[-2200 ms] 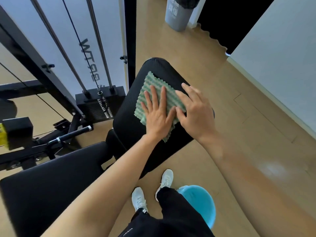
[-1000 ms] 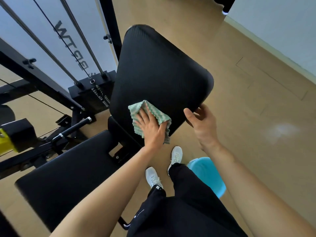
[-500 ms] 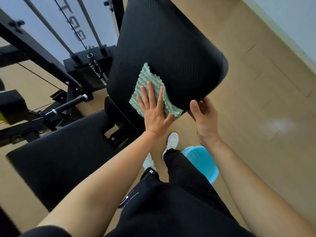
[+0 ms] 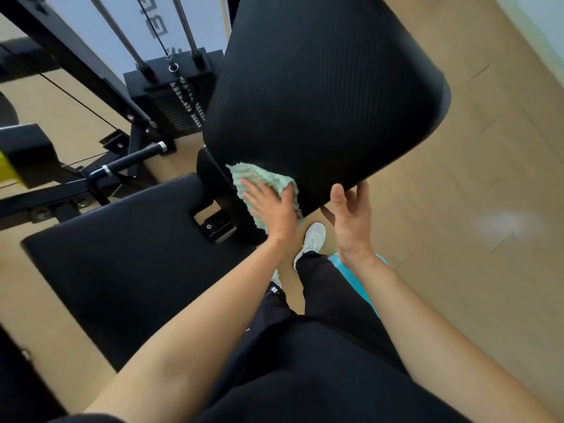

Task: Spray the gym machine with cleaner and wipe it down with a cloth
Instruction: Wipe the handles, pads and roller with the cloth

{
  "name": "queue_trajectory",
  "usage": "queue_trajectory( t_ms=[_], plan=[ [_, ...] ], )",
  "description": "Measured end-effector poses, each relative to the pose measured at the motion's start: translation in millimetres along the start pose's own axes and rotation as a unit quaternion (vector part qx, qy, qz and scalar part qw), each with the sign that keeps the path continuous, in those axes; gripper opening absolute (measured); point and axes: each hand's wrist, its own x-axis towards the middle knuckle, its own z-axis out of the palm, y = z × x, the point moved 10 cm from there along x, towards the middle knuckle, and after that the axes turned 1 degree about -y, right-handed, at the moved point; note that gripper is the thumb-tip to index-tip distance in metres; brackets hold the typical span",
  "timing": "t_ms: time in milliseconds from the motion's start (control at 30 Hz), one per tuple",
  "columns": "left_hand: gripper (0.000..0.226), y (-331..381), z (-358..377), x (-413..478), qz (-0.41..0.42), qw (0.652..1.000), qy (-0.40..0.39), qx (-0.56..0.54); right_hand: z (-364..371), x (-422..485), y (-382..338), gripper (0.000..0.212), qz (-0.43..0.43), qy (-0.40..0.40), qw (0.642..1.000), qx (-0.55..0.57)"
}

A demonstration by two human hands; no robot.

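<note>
The gym machine's black ribbed back pad (image 4: 320, 102) tilts up in the middle of the head view, with the flat black seat pad (image 4: 128, 254) below and to the left. My left hand (image 4: 271, 209) presses a green-and-white wavy cloth (image 4: 262, 178) flat against the back pad's lower left edge, fingers straight. My right hand (image 4: 351, 227) is at the pad's lower right corner, palm up, thumb and fingertips touching its bottom edge. No spray bottle is in view.
A black weight stack (image 4: 171, 99) with guide rods and cable stands behind the pad. A black handle bar (image 4: 134, 160) juts out at left. A light blue bucket (image 4: 371, 300) sits on the wooden floor by my feet, mostly hidden by my legs.
My left hand has slid the cloth down to the back pad's lower left edge, bunching it. My right hand stays at the pad's lower corner. The view has moved closer.
</note>
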Motion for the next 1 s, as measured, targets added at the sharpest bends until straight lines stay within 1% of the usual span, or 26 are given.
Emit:
queue_trajectory(
  t_ms=[67,167,233,333,400,433,533,600,633,700,767,833,933,1000],
  plan=[
    [0.107,35,12,-13,0.086,0.996,-0.002,0.02,-1,0,-2,0.047,-0.001,-0.002,1.0,0.008],
    [0.097,85,23,-30,0.215,0.975,0.01,0.055,-1,0,-4,0.045,-0.003,-0.008,1.0,0.011],
    [0.095,101,23,-31,0.257,0.964,0.02,0.073,-1,1,-3,0.045,0.001,-0.01,1.0,0.006],
    [0.095,89,19,-23,0.285,0.953,0.029,0.103,-3,1,-3,0.045,0.001,-0.004,1.0,-0.004],
    [0.095,63,14,-15,0.261,0.959,0.025,0.104,-3,0,-2,0.045,0.002,-0.003,1.0,-0.005],
    [0.096,46,11,-11,0.232,0.968,0.022,0.098,-2,-1,-1,0.045,0.003,-0.002,1.0,-0.003],
    [0.096,-16,3,-4,0.095,0.993,0.022,0.066,-1,-1,1,0.046,0.003,0.004,1.0,-0.008],
    [0.1,-47,1,-4,-0.001,1.0,0.017,0.009,0,-1,5,0.046,0.005,0.004,1.0,-0.019],
    [0.101,-54,2,-5,-0.034,0.999,0.014,-0.017,1,-1,7,0.046,0.006,0.004,1.0,-0.022],
    [0.101,-51,2,-10,-0.051,0.998,0.007,-0.035,2,-2,10,0.046,0.006,0.001,1.0,-0.02],
    [0.101,-32,7,-15,-0.014,1.0,-0.009,-0.011,1,-2,10,0.045,0.008,-0.001,1.0,-0.008],
    [0.1,-2,15,-25,0.082,0.995,-0.025,0.049,1,-3,7,0.044,0.007,-0.01,1.0,0.002],
    [0.098,51,28,-41,0.223,0.968,-0.045,0.106,-3,-6,-2,0.048,0.005,-0.021,1.0,0.017],
    [0.097,90,33,-49,0.308,0.937,-0.039,0.157,-8,-7,-8,0.056,0.011,-0.014,0.999,0.037]
  ],
)
